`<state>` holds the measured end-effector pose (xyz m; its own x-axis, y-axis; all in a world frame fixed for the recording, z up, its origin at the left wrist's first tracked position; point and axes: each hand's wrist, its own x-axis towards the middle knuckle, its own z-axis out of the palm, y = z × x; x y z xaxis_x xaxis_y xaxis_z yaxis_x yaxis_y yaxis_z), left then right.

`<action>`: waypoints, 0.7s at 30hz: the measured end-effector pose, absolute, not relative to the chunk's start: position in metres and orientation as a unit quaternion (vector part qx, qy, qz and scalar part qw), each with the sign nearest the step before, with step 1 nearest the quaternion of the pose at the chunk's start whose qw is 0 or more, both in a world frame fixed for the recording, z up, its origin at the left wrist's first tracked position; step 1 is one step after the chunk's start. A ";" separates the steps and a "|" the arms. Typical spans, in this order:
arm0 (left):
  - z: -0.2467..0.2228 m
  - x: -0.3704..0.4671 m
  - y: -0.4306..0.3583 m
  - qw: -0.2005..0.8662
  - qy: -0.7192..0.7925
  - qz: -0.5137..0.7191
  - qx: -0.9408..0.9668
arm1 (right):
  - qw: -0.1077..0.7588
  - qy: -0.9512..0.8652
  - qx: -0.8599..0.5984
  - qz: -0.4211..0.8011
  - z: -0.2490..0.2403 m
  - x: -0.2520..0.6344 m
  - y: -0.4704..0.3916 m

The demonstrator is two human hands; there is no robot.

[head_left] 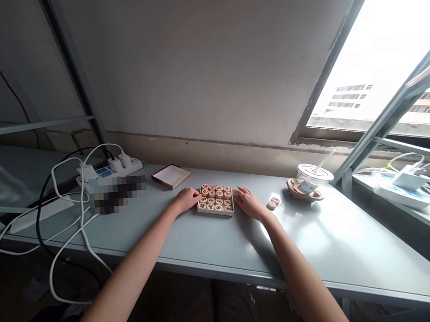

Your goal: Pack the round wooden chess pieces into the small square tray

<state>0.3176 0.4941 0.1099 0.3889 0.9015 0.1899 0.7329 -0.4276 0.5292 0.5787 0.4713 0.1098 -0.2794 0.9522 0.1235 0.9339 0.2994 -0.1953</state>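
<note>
I see the box of chess pieces [215,199], mid-table [191,236], long axis left-right, open top up. Left hand [187,199] and right hand [248,203] flank it, fingers loosely spread, touching its sides, nothing gripped. Grey wall behind, window right of box.

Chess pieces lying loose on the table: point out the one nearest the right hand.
Of the two loose chess pieces, it is the lower-left one, closer to the right hand; the other loose piece lies just beyond it, toward the cup.

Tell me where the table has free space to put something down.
Free: the table in front of the box of pieces, between both arms; also right of the cup. Crowded: the left end with white cables and power strip.
</note>
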 end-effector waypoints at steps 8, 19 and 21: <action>0.110 0.317 0.493 0.181 0.501 0.230 0.814 | 0.186 -0.822 -0.538 0.013 0.119 0.578 0.469; 0.113 0.318 0.493 0.182 0.508 0.219 0.813 | 0.275 -0.738 -0.611 -0.083 0.139 0.559 0.456; 0.113 0.317 0.494 0.180 0.515 0.209 0.812 | 0.297 -0.766 -0.568 -0.049 0.139 0.547 0.454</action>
